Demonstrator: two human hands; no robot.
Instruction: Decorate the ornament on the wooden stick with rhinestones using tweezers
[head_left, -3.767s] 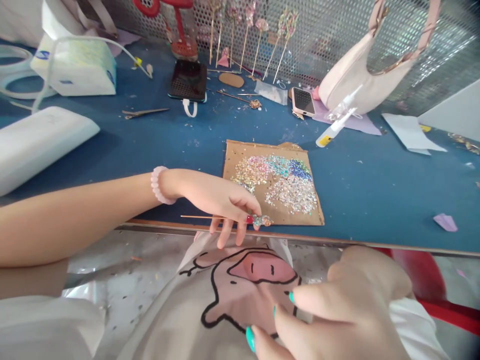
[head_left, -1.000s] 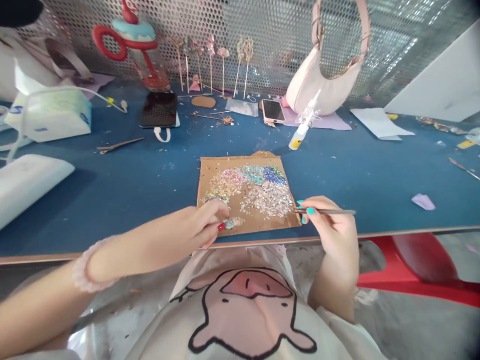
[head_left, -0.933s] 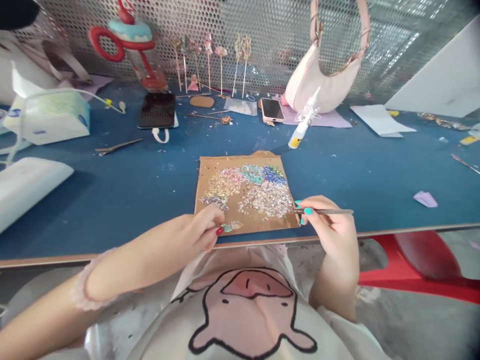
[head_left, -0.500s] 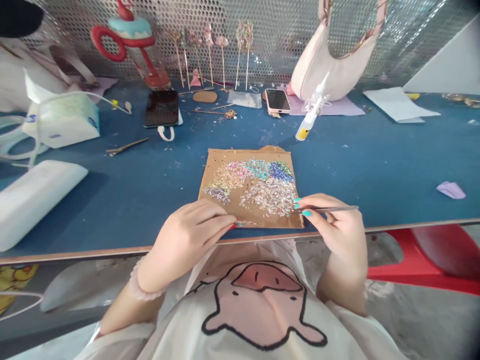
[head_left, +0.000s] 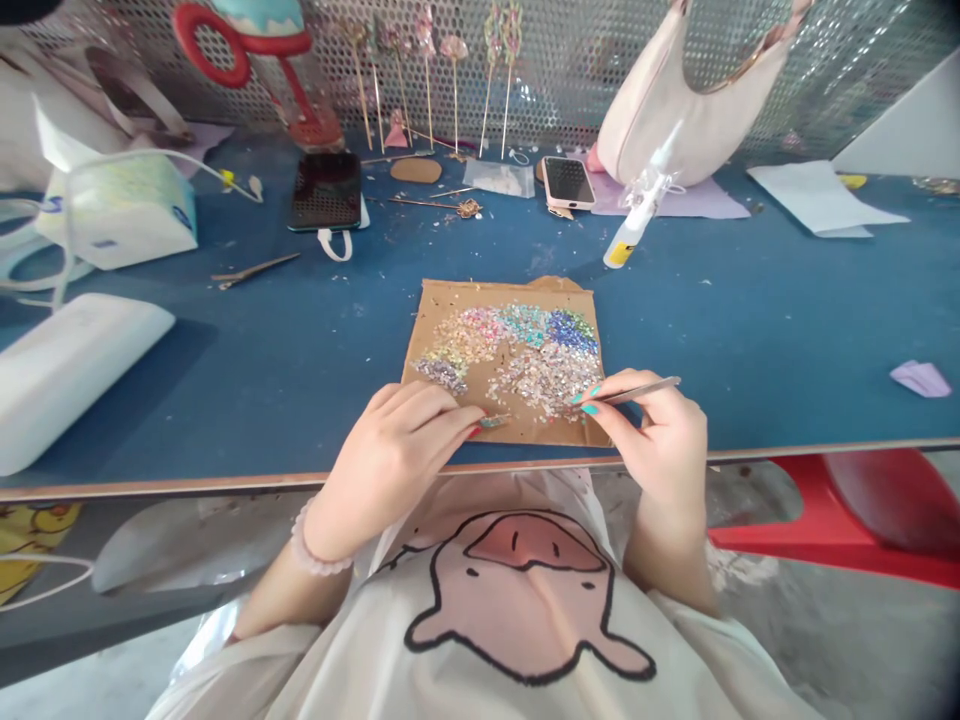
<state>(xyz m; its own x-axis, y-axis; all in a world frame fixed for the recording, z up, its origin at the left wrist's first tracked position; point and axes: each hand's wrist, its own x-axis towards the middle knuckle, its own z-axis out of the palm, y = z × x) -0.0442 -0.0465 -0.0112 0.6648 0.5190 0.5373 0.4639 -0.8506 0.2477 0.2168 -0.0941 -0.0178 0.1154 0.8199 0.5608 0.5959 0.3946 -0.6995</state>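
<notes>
A brown cardboard sheet (head_left: 435,300) lies near the table's front edge, covered with heaps of glittering sequins (head_left: 525,345) in pink, teal, blue and silver. My left hand (head_left: 397,450) is closed in a pinch on a thin stick whose glittery tip (head_left: 495,421) rests over the cardboard's front edge. My right hand (head_left: 652,430) is closed on metal tweezers (head_left: 637,390), their points down among the silver sequins at the sheet's right front.
On the blue table (head_left: 750,330): a glue bottle (head_left: 630,235), two phones (head_left: 568,181), a tissue pack (head_left: 124,210), a white case (head_left: 67,375), scissors (head_left: 255,268), a white handbag (head_left: 690,110), finished sticks (head_left: 450,90) against the mesh wall. A red stool (head_left: 847,520) stands right.
My right hand came up from my lap holding tweezers and reached the sequins. My left hand swung the stick round, its tip now on the cardboard. The view tilted down slightly.
</notes>
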